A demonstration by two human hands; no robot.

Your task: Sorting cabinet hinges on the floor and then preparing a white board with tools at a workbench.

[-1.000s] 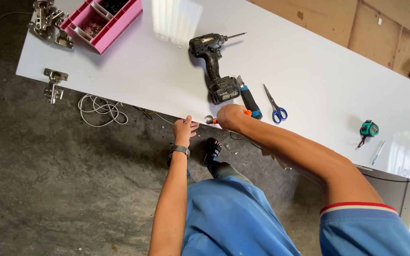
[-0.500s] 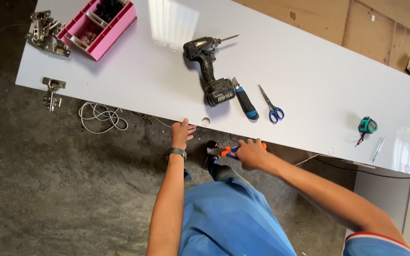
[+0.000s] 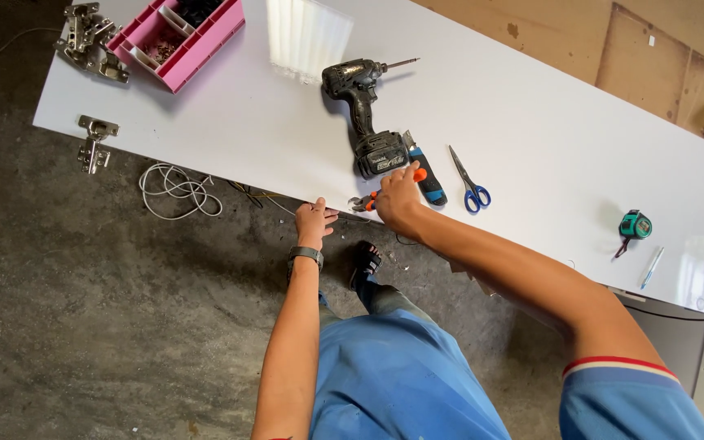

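My right hand [image 3: 398, 198] grips orange-handled pliers [image 3: 366, 200], their jaws at the near edge of the long white board [image 3: 531, 122]. My left hand [image 3: 314, 222] rests with fingers on that same edge, just left of the jaws; a watch sits on its wrist. Thin wires run along under the board edge near my left hand. A black cordless drill [image 3: 364, 110] lies on the board just beyond my right hand, with a blue-handled tool [image 3: 425, 171] beside it.
Blue-handled scissors [image 3: 470, 182] lie right of the drill. A green tape measure [image 3: 635, 225] and a pen [image 3: 651, 266] sit at the right. A pink parts box [image 3: 185, 37] and metal hinges [image 3: 90, 37] are at the far left. A white cable coil [image 3: 177, 187] lies on the concrete floor.
My right hand dropped below the board edge with the pliers, then came back up to the edge near the drill. My left hand stayed on the edge.
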